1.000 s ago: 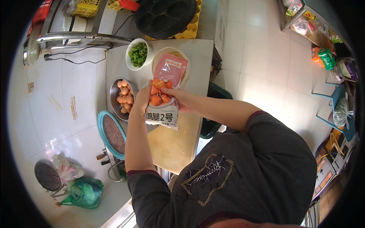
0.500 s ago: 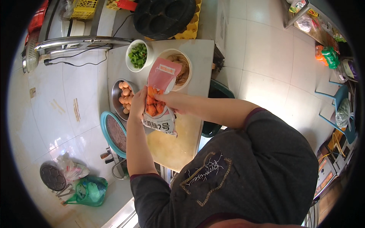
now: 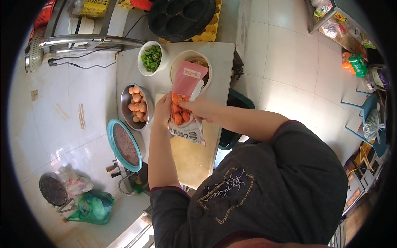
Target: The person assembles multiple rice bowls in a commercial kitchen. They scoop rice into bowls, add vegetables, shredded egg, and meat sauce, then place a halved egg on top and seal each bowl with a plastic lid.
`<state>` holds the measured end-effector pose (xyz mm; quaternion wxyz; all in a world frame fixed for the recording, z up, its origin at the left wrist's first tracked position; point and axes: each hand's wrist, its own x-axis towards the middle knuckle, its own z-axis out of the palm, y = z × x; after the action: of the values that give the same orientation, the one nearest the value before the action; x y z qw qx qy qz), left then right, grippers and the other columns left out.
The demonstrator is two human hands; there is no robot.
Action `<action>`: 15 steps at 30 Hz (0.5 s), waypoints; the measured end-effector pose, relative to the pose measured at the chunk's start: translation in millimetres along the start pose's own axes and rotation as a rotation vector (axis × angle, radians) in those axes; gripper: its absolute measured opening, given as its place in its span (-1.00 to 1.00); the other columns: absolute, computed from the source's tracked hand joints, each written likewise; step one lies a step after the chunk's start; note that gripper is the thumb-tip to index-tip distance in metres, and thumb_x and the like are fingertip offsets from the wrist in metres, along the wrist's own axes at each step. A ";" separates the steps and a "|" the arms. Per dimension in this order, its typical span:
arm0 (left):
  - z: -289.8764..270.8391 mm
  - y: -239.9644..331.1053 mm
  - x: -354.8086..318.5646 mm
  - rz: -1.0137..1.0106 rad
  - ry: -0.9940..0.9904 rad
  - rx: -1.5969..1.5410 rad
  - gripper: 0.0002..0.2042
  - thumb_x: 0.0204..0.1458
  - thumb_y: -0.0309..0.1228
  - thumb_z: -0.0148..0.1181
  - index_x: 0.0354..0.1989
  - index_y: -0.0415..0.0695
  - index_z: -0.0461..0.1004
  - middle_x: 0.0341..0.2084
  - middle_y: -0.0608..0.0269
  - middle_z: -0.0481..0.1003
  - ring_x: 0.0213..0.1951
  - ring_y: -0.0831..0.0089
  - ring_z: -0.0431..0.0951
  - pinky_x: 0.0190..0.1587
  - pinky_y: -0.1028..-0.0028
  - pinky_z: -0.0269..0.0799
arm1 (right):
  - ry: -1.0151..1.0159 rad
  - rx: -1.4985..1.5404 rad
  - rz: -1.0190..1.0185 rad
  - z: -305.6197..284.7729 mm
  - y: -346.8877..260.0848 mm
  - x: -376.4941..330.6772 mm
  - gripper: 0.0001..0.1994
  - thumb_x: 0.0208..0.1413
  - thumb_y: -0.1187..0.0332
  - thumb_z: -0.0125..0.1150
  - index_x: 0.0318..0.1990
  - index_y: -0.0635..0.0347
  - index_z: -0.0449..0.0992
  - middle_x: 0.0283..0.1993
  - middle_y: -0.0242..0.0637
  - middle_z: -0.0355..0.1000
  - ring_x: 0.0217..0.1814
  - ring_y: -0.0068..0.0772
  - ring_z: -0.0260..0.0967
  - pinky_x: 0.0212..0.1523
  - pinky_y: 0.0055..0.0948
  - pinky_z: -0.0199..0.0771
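Observation:
Both of my hands grip a pink and white food packet [image 3: 189, 82] with a picture of orange-red fried pieces on its front. My left hand [image 3: 164, 109] is closed round its left edge. From the other side my right hand [image 3: 200, 109] clasps it, the thumb lying across the picture. The packet's pink end reaches over a round cream tub [image 3: 177, 61] and covers part of the tub's contents, which I cannot make out clearly. Beneath the packet lies a yellowish cutting board [image 3: 190, 161].
On the left of the table stand a metal bowl of eggs [image 3: 137, 105], a blue-rimmed basin [image 3: 126, 144] of brownish contents and a white bowl of chopped greens [image 3: 151, 58]. A black round-welled pan [image 3: 182, 18] sits at the back. A dark bin [image 3: 235, 120] is beside the table's right edge.
My hands and the packet have shifted slightly to the right in the picture. The packet's pink end now covers more of the tub's opening. My grip looks the same.

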<state>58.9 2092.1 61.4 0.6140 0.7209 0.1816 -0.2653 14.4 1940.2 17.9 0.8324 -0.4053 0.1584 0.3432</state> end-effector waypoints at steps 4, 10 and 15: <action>-10.7 -22.1 -35.5 -0.007 0.016 -0.109 -0.59 0.28 -0.21 -0.08 0.08 -0.33 0.36 -0.09 0.12 0.51 -0.14 0.41 0.56 -0.10 0.45 0.50 | -0.206 -0.250 0.206 0.8 16.3 -13.1 -0.58 0.23 0.05 0.06 0.12 0.08 0.36 -0.25 -0.40 0.46 -0.55 -0.67 0.20 -0.48 -0.52 0.23; -25.2 -68.3 -36.1 0.192 0.056 -0.208 -0.59 0.31 -0.19 -0.13 0.13 -0.29 0.30 -0.03 0.18 0.47 -0.05 0.44 0.51 -0.01 0.46 0.45 | -0.216 -0.241 -0.018 7.7 25.0 -17.5 -0.57 0.22 0.10 0.07 0.15 0.12 0.35 -0.21 -0.35 0.46 -0.51 -0.59 0.26 -0.57 -0.49 0.27; -25.6 -89.3 -38.3 0.125 0.104 -0.199 -0.60 0.31 -0.20 -0.11 0.11 -0.28 0.32 -0.04 0.19 0.47 -0.03 0.44 0.49 0.00 0.47 0.43 | -0.273 -0.422 0.180 2.5 21.8 -21.7 -0.53 0.19 0.09 0.11 0.16 0.14 0.35 -0.11 -0.28 0.46 -0.30 -0.48 0.41 -0.39 -0.47 0.45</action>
<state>-19.8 2135.7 16.8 0.6875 0.6792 0.1933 -0.1696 -16.3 1942.1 18.9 0.7091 -0.5043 0.0049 0.4927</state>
